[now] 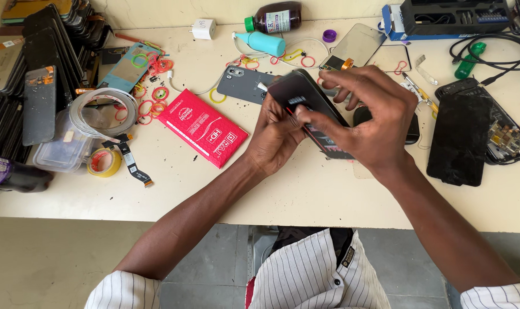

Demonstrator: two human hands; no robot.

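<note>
Both hands held a black phone up over the middle of the worktop. The left hand was under it, with its fingers closed on the near edge. The right hand was on top, with its fingers closed on the same phone. A red packet lay just left of the hands. A broken black screen lay far to the right.
</note>
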